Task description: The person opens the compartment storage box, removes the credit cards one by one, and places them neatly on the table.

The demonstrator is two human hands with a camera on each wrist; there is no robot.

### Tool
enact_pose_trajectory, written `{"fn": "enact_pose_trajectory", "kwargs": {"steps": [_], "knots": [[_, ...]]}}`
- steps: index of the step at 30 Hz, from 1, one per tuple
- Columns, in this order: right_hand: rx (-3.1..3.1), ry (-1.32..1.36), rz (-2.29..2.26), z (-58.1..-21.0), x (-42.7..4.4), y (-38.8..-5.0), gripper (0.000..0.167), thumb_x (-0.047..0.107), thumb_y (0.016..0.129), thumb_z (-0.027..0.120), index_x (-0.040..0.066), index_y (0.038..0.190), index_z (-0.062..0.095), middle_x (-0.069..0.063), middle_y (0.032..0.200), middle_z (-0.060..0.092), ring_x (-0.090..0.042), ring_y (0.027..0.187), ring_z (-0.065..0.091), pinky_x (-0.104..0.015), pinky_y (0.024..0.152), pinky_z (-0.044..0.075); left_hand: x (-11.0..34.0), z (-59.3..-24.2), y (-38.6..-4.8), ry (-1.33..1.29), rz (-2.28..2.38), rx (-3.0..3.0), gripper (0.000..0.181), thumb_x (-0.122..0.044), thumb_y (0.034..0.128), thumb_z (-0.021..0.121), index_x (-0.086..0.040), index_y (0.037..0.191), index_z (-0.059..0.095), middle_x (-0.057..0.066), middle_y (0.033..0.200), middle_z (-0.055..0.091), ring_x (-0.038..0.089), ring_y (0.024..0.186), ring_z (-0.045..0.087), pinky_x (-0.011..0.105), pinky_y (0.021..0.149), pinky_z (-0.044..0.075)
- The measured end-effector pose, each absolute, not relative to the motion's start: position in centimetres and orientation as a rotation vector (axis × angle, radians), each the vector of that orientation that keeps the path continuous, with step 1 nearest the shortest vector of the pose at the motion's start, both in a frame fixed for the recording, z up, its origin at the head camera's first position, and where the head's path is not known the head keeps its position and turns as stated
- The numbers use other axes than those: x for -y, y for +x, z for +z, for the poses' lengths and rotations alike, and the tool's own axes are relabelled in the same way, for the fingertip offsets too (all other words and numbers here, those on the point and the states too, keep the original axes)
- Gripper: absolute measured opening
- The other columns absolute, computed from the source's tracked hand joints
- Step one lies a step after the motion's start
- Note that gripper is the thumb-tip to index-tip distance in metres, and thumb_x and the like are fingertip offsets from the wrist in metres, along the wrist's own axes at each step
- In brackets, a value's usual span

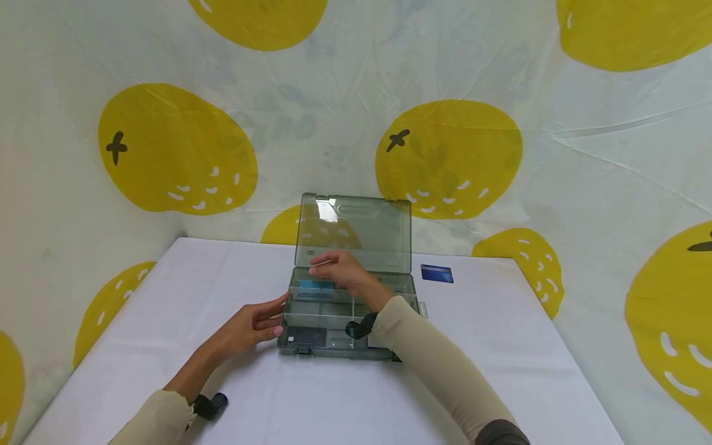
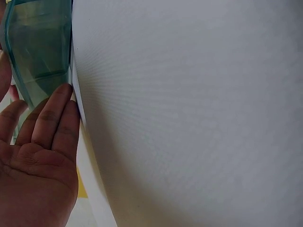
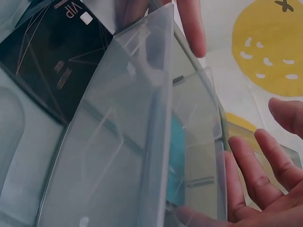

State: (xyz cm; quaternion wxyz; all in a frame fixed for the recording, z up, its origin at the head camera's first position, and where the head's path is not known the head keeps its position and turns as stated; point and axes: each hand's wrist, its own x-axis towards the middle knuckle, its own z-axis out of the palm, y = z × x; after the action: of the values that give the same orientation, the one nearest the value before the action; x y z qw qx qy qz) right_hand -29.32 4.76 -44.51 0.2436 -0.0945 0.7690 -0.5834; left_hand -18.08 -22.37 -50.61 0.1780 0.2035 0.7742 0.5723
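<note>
Beige-sleeved left hand (image 1: 253, 324): loosely open, grasping nothing, fingertips at the box's left wall; an uneven push could slide the box (image 1: 345, 354) across the worktop (image 1: 500, 346).
Right hand (image 1: 347, 272): fingers apart, part-bent over the rear compartment, nothing visibly grasped; a knuckle could catch a divider (image 3: 128, 127) or nudge the light-blue item (image 1: 314, 285).
Raised lid (image 1: 369, 228): might drop if the right hand bumps it.
Box look: smoky grey-green, see-through plastic, open mid-worktop; dark "VIP" card (image 1: 306, 335) front left, pale dividers across; blue card (image 1: 437, 274) outside, right.
</note>
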Motion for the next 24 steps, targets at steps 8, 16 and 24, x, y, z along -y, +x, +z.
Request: {"fn": "enact_pose_trajectory", "kwargs": {"steps": [8,16,24], "knots": [[-2.088,-0.237,-1.605,-44.9,-3.6,-29.3,0.045,0.028,0.098,0.079,0.011,0.139,0.070,-0.007,0.133,0.076,-0.034,0.132,0.068,-0.067,0.116,0.045,22.3,-50.6,-18.2,0.587,1.620,-2.195,0.079,-0.011,0.1028,0.070,-0.004,0.168,0.027,0.020,0.174,0.025,0.049,0.152,0.042,0.025,0.113,0.052],[-2.092,-0.163,-1.695,-44.9,-3.6,-29.0,0.043,0.022,0.095,0.081,0.007,0.135,0.072,-0.005,0.126,0.078,-0.036,0.127,0.070,-0.060,0.109,0.054,22.3,-50.7,-18.1,0.585,1.620,-2.200,0.079,-0.012,0.1027,0.071,-0.005,0.168,0.028,0.019,0.174,0.026,0.049,0.152,0.042,0.027,0.114,0.052],[-2.160,-0.154,-1.820,-44.8,-3.8,-28.8,0.038,0.012,0.094,0.081,0.000,0.129,0.073,-0.007,0.113,0.079,-0.034,0.114,0.072,-0.050,0.101,0.061,22.3,-50.8,-18.1,0.562,1.626,-2.190,0.079,-0.011,0.1029,0.070,-0.005,0.168,0.026,0.020,0.175,0.024,0.050,0.152,0.042,0.025,0.110,0.054]]}}
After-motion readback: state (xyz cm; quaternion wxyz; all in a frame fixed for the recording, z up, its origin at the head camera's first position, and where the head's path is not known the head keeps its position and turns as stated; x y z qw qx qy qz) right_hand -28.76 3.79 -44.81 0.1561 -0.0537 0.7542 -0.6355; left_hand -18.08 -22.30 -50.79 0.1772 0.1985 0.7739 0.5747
